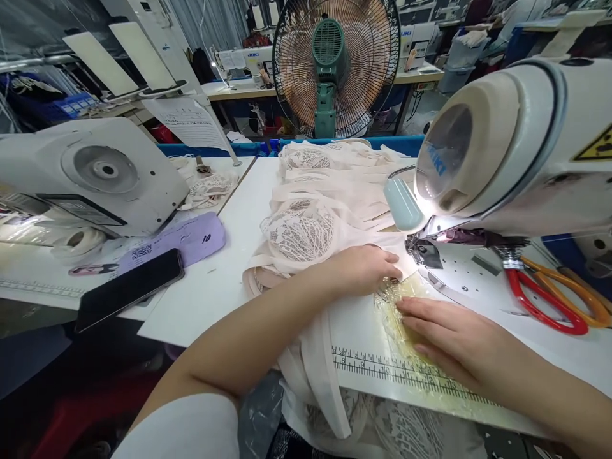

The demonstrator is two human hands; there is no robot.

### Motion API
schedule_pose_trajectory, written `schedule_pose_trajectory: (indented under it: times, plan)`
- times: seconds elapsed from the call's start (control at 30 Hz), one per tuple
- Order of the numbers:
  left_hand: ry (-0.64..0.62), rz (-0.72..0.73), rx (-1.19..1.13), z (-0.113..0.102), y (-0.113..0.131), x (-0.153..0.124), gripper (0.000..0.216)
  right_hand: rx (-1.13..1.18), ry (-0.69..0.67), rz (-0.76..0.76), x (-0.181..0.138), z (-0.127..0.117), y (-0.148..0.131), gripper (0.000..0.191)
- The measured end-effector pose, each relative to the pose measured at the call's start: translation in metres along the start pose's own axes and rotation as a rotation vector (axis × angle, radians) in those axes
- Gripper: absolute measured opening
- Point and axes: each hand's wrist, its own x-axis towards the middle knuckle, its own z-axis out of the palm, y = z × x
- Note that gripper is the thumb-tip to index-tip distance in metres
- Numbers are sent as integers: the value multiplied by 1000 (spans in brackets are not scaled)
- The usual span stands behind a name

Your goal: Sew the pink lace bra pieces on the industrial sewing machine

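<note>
Head view, lace garment [306, 233] under left hand [366, 268]

A tall green pedestal fan with a round wire cage [335, 64] stands at the far edge of the white work table [215, 293], facing forward. Left of the fan, a white sewing machine head [90, 172] sits on its side of the table. Below that machine, nearer than the fan, a black rectangular smartphone [129, 288] lies flat, partly over a lilac paper tag [184, 239] bearing a printed code. Far right of the fan, red-handled scissors [540, 296] lie touching orange-handled scissors [568, 287]. Just left of the fan, a white printed sheet [189, 121] tilts on a stand. Behind the fan stand more white sewing machines [243, 60].
</note>
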Motion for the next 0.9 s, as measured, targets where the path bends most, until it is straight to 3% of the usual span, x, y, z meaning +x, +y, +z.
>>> schedule_pose_trajectory:
  times: [0.9]
  plan:
    - [-57,11,14,-1,-4,2,40,-41,-7,-27,2,-4,-1,27]
